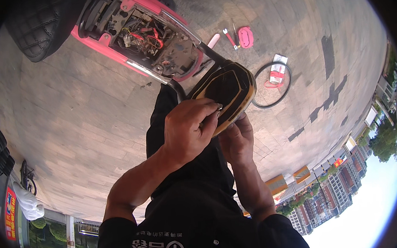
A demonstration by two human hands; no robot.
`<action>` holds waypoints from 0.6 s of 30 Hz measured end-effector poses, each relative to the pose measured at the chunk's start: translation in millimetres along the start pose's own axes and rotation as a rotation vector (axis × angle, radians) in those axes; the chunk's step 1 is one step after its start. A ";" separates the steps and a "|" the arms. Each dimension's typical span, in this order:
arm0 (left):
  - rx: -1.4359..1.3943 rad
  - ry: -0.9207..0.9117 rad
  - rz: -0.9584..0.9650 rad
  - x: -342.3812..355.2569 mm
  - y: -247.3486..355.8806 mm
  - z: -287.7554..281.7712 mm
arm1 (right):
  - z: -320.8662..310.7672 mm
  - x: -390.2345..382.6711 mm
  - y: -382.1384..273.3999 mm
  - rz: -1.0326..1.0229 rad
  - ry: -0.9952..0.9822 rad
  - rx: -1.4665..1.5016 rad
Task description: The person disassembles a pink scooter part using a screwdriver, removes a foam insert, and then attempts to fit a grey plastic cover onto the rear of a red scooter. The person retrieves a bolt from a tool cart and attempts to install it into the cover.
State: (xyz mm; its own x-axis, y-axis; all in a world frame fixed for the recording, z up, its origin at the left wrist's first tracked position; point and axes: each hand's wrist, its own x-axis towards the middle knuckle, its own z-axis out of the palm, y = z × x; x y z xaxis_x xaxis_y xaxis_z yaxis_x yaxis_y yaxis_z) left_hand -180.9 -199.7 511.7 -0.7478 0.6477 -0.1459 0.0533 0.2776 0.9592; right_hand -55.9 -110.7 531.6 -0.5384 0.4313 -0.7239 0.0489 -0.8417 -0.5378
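Note:
A black rounded pad [226, 86] with a tan edge sits at the end of two dark tubes at the tail of a pink scooter [125, 64]. My left hand [190, 127] is closed in a pinch over the pad's near side. A small shiny bit shows at its fingertips, too small to name. Against the pad's near right rim, my right hand [237, 139] has its fingers curled around the edge, partly hidden beneath it. The scooter's body is uncovered, and a bundle of wires [144, 35] with red leads lies exposed in its bay.
On the paved ground [293, 30] lie a red-and-white hand tool [230, 39], a pink plastic part [246, 37], and a black ring [290, 84] around a white packet [278, 66] with red pieces. A black quilted seat [40, 31] is at upper left. A person in white [28, 202] is farther left.

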 end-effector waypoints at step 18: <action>0.007 0.078 -0.190 -19.2 0.9 15.1 | -20.2 30.5 19.1 0.056 -0.203 0.243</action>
State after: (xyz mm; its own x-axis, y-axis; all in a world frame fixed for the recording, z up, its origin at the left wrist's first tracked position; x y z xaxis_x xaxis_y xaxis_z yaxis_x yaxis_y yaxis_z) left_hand -156.5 -201.2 511.6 -0.7941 0.5263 -0.3041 -0.0891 0.3941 0.9147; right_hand -54.4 -107.0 490.6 -0.6984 0.3289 -0.6356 -0.1061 -0.9259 -0.3625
